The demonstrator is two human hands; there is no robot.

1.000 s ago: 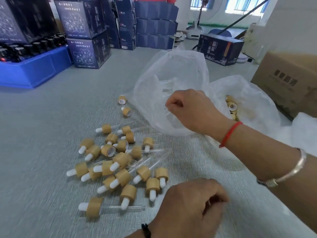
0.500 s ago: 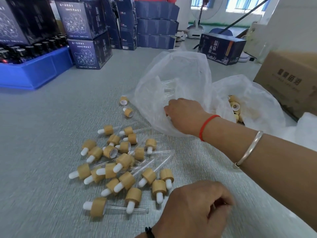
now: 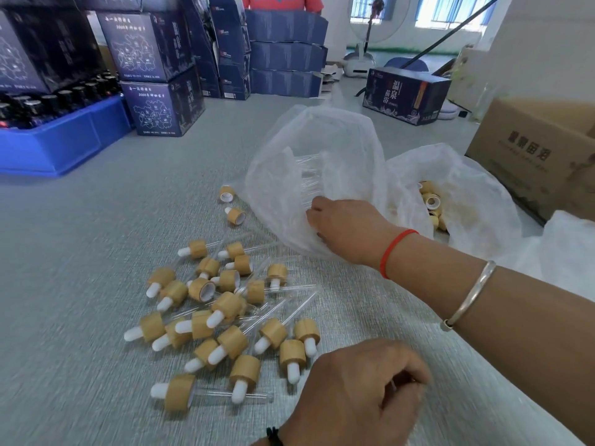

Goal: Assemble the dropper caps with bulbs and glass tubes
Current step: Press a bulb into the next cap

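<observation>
The right hand [image 3: 346, 230] was reached into the mouth of the clear bag [image 3: 309, 175] holding the glass tubes [image 3: 307, 170]; its fingers were hidden by the plastic, so whether a tube was pinched could not be told; the left hand [image 3: 357, 394] was rested near the table's near edge, fingers curled, apparently around something small that could not be made out. Capped bulbs [image 3: 225, 317] were heaped toward the middle of the table [image 3: 80, 252]; loose caps [image 3: 429, 201] were kept in a second bag toward the right edge. A thin tube could be snapped if snagged in the plastic; several might be dragged out and rolled toward the edge.
</observation>
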